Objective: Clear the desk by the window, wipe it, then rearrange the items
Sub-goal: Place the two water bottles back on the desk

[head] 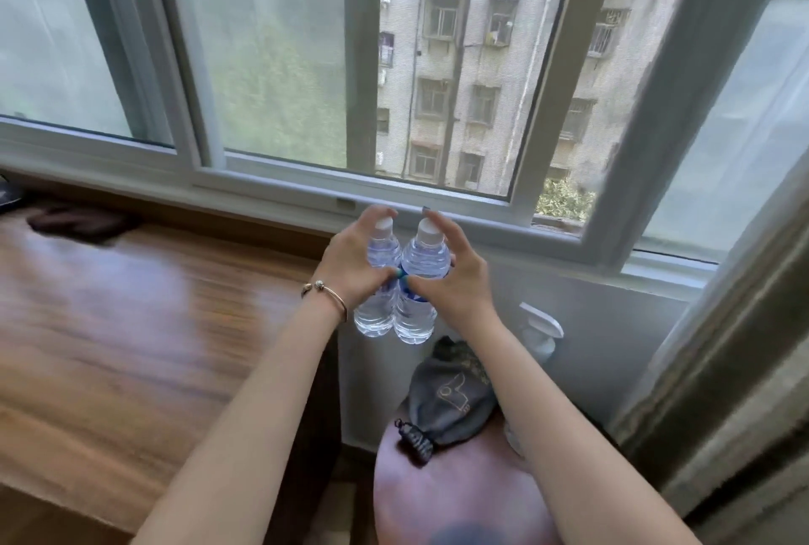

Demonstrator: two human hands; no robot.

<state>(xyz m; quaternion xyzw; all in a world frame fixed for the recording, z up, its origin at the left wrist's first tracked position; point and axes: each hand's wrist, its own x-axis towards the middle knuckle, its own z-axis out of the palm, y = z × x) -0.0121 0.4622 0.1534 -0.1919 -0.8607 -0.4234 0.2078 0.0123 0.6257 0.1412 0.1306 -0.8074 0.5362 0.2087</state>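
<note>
The worktop lies bare across its wide middle, open to a hand from the near edge; only a dark cloth sits at its far left by the window frame. Right of it, the stool carries a grey pouch, with a white spray bottle just beyond, crowding that gap
</note>
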